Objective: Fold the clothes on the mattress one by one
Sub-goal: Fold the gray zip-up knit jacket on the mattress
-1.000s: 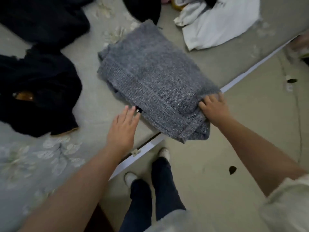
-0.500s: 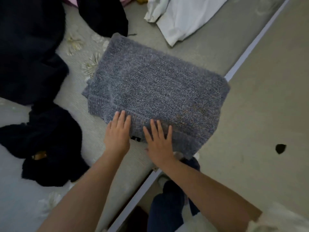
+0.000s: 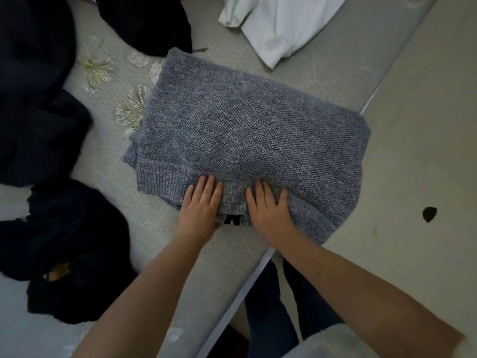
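Note:
A grey knitted sweater (image 3: 247, 130) lies folded into a rough rectangle on the pale mattress (image 3: 108, 161), its right end hanging slightly over the mattress edge. My left hand (image 3: 200, 206) lies flat on the ribbed near hem, fingers straight and together. My right hand (image 3: 268, 208) presses on the same hem just to the right, fingers spread, the knit bunched a little between the two hands. A small black label (image 3: 232, 219) peeks out between my wrists.
Dark garments are heaped at the left (image 3: 33, 86), near left (image 3: 69, 251) and top (image 3: 144, 21). A white garment (image 3: 281, 24) lies at the top right. The mattress's white edge (image 3: 242, 290) runs diagonally; the floor (image 3: 413, 177) and my legs (image 3: 271, 319) are beyond it.
My right hand left the sweater's right corner and came to the near hem beside my left hand. Both hands have slid forward onto the hem, bunching it slightly.

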A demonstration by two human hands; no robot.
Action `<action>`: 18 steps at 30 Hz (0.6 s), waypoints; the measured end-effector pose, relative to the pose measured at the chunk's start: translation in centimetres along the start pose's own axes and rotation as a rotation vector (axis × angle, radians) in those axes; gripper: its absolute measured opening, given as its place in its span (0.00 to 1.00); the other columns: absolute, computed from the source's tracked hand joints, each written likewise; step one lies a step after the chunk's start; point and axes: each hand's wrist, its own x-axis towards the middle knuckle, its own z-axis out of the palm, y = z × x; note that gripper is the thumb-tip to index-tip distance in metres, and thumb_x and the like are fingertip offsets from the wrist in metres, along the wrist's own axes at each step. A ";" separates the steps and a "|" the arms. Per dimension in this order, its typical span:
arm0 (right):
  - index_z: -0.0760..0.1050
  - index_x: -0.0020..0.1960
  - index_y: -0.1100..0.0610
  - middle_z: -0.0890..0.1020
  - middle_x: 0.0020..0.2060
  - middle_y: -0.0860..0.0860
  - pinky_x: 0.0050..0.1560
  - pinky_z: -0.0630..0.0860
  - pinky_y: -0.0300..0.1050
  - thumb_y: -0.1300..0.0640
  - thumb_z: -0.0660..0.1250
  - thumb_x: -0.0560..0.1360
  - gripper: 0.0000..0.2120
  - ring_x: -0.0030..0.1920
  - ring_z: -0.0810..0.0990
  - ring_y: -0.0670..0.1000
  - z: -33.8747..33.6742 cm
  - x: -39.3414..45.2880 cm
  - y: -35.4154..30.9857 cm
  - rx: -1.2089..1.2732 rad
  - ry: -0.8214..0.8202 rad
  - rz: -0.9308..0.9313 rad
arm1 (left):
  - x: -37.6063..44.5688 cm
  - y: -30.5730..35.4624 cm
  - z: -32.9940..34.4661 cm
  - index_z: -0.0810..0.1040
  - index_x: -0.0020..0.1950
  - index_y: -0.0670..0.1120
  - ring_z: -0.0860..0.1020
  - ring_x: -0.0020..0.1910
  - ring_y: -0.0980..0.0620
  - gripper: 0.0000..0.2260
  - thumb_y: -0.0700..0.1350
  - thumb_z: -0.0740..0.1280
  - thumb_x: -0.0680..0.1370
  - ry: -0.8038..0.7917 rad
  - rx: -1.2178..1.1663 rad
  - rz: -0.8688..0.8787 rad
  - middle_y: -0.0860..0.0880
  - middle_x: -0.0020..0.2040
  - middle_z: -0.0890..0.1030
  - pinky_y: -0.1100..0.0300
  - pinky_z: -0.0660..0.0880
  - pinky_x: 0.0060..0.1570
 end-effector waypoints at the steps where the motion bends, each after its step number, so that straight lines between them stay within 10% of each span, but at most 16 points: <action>1: 0.80 0.55 0.50 0.84 0.50 0.51 0.43 0.81 0.52 0.43 0.67 0.65 0.21 0.50 0.83 0.48 -0.4 0.3 -0.1 0.011 -0.008 0.019 | 0.1 -0.3 0.1 0.36 0.74 0.45 0.39 0.74 0.46 0.39 0.56 0.61 0.77 0.007 0.004 0.016 0.46 0.76 0.41 0.52 0.38 0.71; 4: 0.83 0.48 0.58 0.85 0.44 0.53 0.34 0.81 0.45 0.48 0.78 0.51 0.27 0.43 0.84 0.48 -2.3 1.0 0.6 0.121 -0.049 0.033 | 0.2 -1.1 -1.0 0.51 0.74 0.41 0.54 0.74 0.45 0.41 0.50 0.71 0.70 0.131 -0.018 0.088 0.40 0.74 0.58 0.50 0.55 0.71; 8: 0.81 0.44 0.69 0.84 0.41 0.61 0.28 0.80 0.47 0.63 0.80 0.44 0.29 0.38 0.84 0.57 -4.5 0.2 2.7 0.268 0.089 -0.059 | 0.8 -2.0 -2.4 0.78 0.55 0.33 0.80 0.52 0.38 0.34 0.35 0.80 0.50 0.314 -0.072 0.159 0.37 0.54 0.80 0.38 0.75 0.45; 11: 0.70 0.62 0.71 0.75 0.59 0.68 0.52 0.78 0.54 0.68 0.71 0.63 0.29 0.56 0.78 0.63 -6.0 0.0 3.5 0.300 -0.054 -0.017 | 1.4 -1.6 -3.6 0.78 0.52 0.31 0.79 0.49 0.34 0.29 0.29 0.78 0.52 0.383 -0.111 0.238 0.34 0.51 0.80 0.37 0.75 0.42; 13: 0.42 0.75 0.61 0.48 0.74 0.62 0.71 0.54 0.58 0.63 0.62 0.74 0.37 0.74 0.53 0.60 -4.7 -0.8 3.7 0.292 -0.290 0.025 | 1.2 -1.1 -4.3 0.71 0.63 0.31 0.73 0.61 0.34 0.27 0.30 0.72 0.65 0.284 -0.157 0.269 0.32 0.62 0.73 0.43 0.70 0.59; 15: 0.21 0.67 0.53 0.26 0.68 0.57 0.70 0.40 0.64 0.60 0.59 0.77 0.44 0.73 0.37 0.60 -3.3 -1.3 2.8 0.252 -0.351 0.122 | 1.1 -1.0 -4.6 0.52 0.74 0.37 0.54 0.74 0.42 0.24 0.37 0.55 0.79 0.168 -0.111 0.267 0.38 0.74 0.55 0.55 0.49 0.72; 18: 0.15 0.60 0.52 0.23 0.63 0.59 0.67 0.33 0.62 0.56 0.60 0.77 0.47 0.73 0.37 0.60 -2.1 -1.2 -0.3 0.320 -0.323 0.346 | 0.6 -0.4 -5.0 0.45 0.75 0.41 0.47 0.75 0.48 0.24 0.40 0.49 0.81 0.104 -0.075 0.244 0.43 0.76 0.49 0.57 0.43 0.72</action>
